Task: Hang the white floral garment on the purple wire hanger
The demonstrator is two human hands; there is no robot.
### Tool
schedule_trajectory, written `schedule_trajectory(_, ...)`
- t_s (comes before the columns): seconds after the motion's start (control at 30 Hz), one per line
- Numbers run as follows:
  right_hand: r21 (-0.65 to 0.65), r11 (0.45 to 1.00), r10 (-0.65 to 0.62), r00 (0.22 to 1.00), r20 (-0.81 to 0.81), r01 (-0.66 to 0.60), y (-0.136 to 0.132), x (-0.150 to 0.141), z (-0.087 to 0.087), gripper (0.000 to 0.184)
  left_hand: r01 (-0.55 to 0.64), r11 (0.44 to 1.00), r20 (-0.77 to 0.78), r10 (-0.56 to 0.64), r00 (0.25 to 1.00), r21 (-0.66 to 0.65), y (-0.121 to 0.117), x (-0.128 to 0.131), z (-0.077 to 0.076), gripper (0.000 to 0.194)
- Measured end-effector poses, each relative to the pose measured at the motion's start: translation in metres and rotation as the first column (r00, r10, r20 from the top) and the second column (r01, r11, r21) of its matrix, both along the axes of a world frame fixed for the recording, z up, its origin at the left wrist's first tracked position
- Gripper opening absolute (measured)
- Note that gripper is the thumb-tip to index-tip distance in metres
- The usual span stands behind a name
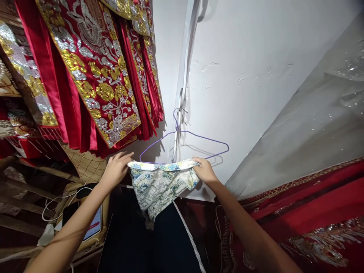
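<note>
A white cloth with a blue, green and yellow flower print [159, 185] hangs in front of me, its top edge level. Behind that edge runs the lower bar of a purple wire hanger [207, 138], whose hook is up on the metal pole. Whether the cloth is folded over the bar, I cannot tell. My left hand [116, 168] is at the cloth's left end, fingers stretched out and partly apart, touching its corner. At the right end, my right hand [204, 170] is closed on the cloth's edge, fingertips partly hidden.
Red garments with gold and silver sequins [105, 83] hang at upper left. A metal pole [184, 53] runs along the white wall [256, 49]. A phone [93, 223] and white cable [47, 212] lie at lower left. Clear plastic sheeting [298, 125] covers red cloth on the right.
</note>
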State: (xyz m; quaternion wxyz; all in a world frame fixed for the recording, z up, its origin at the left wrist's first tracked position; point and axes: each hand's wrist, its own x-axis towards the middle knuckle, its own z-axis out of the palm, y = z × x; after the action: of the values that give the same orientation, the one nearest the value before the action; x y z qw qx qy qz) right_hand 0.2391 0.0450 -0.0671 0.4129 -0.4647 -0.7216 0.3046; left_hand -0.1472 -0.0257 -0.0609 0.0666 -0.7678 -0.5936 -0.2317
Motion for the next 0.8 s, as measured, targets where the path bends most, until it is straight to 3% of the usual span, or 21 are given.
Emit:
schedule_trajectory(0.07,0.000,1.000,0.012,1.000,-0.001,-0.012,-0.004,0.000,0.001,0.008,-0.037,0.999,0.098,0.037,0.994,-0.004,0.013,0.002,0.013,0.034)
schedule_trajectory(0.13,-0.003,1.000,0.021,1.000,-0.006,-0.021,-0.006,-0.002,0.000,0.008,-0.002,1.000,0.239,0.008,0.971,-0.024,0.023,0.015,0.025,0.039)
schedule_trajectory(0.23,-0.016,0.999,0.037,0.999,-0.006,-0.037,-0.011,-0.010,-0.002,0.009,0.101,0.995,0.448,-0.092,0.889,0.005,0.037,0.048,0.042,0.042)
schedule_trajectory(0.3,-0.024,0.999,0.048,0.999,-0.016,-0.048,-0.015,-0.016,-0.004,0.009,0.125,0.992,0.501,-0.120,0.857,0.025,0.044,0.074,0.051,0.043)
schedule_trajectory(0.4,-0.033,0.997,0.064,0.997,-0.049,-0.066,-0.024,-0.017,-0.003,0.020,0.163,0.986,0.439,-0.160,0.884,0.031,0.053,0.101,0.060,0.040)
schedule_trajectory(0.47,-0.021,0.999,0.029,0.996,-0.080,-0.031,-0.029,-0.007,0.002,0.048,0.231,0.973,0.395,-0.220,0.892,0.019,0.056,0.105,0.064,0.035)
schedule_trajectory(0.53,0.020,0.997,-0.065,0.989,-0.134,0.068,-0.029,0.014,0.011,0.076,0.271,0.963,0.378,-0.249,0.892,-0.003,0.057,0.100,0.069,0.032)
schedule_trajectory(0.6,0.096,0.974,-0.185,0.964,-0.193,0.206,-0.024,0.040,0.024,0.089,0.292,0.956,0.340,-0.269,0.901,-0.016,0.057,0.090,0.077,0.031)
schedule_trajectory(0.7,0.201,0.931,-0.269,0.946,-0.183,0.304,-0.013,0.073,0.046,0.075,0.358,0.932,0.263,-0.333,0.906,-0.054,0.058,0.077,0.089,0.030)
schedule_trajectory(0.8,0.253,0.909,-0.305,0.943,-0.135,0.331,-0.006,0.089,0.062,0.061,0.370,0.925,0.240,-0.340,0.909,-0.091,0.059,0.072,0.097,0.031)
